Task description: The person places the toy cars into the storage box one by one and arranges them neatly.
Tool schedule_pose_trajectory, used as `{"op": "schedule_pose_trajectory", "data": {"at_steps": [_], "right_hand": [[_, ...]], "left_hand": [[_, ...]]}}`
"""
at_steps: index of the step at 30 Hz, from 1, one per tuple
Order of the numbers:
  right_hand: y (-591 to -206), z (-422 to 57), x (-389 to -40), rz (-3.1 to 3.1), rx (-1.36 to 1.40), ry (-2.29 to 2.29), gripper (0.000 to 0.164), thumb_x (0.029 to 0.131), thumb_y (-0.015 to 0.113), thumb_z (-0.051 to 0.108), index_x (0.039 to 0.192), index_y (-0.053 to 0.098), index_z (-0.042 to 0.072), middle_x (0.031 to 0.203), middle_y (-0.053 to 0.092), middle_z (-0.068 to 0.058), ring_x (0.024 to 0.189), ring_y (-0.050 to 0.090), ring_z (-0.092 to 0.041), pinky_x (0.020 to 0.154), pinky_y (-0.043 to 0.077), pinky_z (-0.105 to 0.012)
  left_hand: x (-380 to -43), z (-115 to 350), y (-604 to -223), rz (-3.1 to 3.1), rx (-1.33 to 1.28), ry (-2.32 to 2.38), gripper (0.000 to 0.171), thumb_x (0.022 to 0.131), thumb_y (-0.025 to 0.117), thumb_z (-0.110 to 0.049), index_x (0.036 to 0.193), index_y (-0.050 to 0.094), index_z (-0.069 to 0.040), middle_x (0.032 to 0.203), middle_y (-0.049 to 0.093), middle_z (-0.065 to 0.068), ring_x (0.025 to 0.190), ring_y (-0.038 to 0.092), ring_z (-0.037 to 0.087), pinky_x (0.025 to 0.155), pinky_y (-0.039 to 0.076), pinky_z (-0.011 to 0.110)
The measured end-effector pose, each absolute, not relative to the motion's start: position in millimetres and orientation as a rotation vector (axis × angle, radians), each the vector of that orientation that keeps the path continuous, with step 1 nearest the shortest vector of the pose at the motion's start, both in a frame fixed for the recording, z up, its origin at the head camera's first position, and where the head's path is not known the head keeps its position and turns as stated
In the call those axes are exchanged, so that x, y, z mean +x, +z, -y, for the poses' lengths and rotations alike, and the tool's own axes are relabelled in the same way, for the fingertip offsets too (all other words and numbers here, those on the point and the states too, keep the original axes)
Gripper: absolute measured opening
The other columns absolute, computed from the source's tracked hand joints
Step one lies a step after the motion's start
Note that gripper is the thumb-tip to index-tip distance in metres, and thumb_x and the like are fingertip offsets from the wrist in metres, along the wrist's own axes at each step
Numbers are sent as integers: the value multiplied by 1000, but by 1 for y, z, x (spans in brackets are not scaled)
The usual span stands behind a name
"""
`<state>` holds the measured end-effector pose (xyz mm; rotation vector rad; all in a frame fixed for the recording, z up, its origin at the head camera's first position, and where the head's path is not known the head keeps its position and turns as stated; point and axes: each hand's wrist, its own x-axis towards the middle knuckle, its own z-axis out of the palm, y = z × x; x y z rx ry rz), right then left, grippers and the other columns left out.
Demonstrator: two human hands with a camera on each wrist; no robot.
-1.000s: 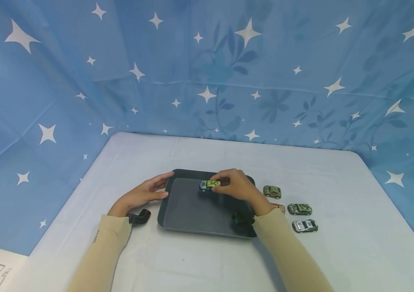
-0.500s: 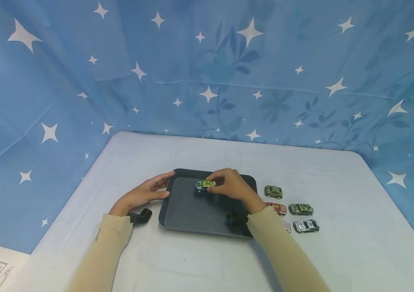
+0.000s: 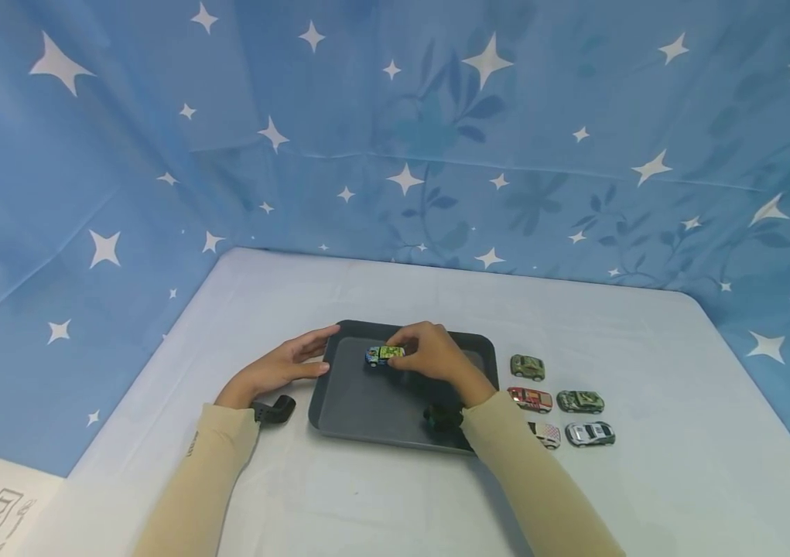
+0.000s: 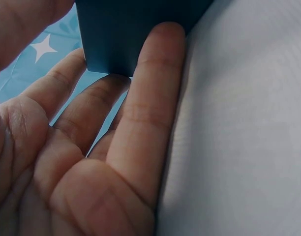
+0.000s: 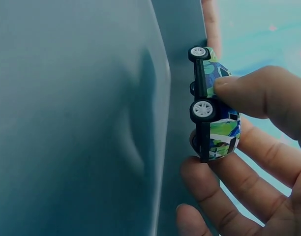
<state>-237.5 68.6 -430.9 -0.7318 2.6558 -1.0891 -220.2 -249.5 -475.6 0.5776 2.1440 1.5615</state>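
Since its body looks small and hard, the blue-and-green toy car (image 3: pixel 384 355) can be judged light and stiff, not easily damaged, though its glossy painted sides may be slippery and its wheels may roll if set down. It is pinched between thumb and fingers by the right hand (image 3: pixel 429 352) and held inside the tray (image 3: pixel 381 425), near the far wall; whether the floor is touched by the wheels cannot be told. A hold across the body sides seems best, as the wheels are kept free. The tray's left edge is touched by the extended thumb and fingers of the left hand (image 3: pixel 279 367), by which nothing is grasped. Bare floor is offered toward the tray's near left, while its right side is partly covered by the right sleeve (image 3: pixel 541 480). Raised walls must be cleared on every side.
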Motion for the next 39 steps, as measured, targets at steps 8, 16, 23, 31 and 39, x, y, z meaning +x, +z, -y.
{"op": "schedule_pose_trajectory", "data": {"at_steps": [8,16,23,31,39], "right_hand": [[-429,-58,-238,-2682,-719,-1056,23,90,88,12,111,83,3,103,81,-6,85,68,-14,74,57,-34],[-429,-49,-236,-2724,-713,-1031,22,91,89,11,111,83,4,109,81,-8,91,72,-19,84,60,-41],[-431,-40,-235,-2744,-650,-1024,21,91,89,12,110,83,6,110,81,-8,96,74,-23,88,61,-45],[-432,-32,-236,-2765,-647,-1001,20,91,90,15,109,83,7,108,81,-6,89,72,-18,82,59,-41],[-435,-25,-236,-2776,-630,-982,22,91,90,15,110,83,7,109,81,-7,93,72,-21,86,60,-44]], "left_hand": [[-220,249,-474,-2151,565,1549,78,108,69,-17,173,27,-8,178,21,20,162,24,47,128,25,65],[-221,249,-475,-2141,581,1556,78,108,69,-18,173,26,-8,178,21,20,162,23,48,128,24,65],[-221,249,-475,-2142,572,1555,78,108,68,-15,173,26,-8,179,20,19,162,23,47,128,24,66],[-220,249,-474,-2153,542,1551,78,107,69,-16,173,27,-10,178,23,18,162,24,47,128,23,67],[-220,249,-474,-2146,539,1555,79,107,70,-17,173,27,-10,178,22,18,161,24,47,128,23,67]]}}
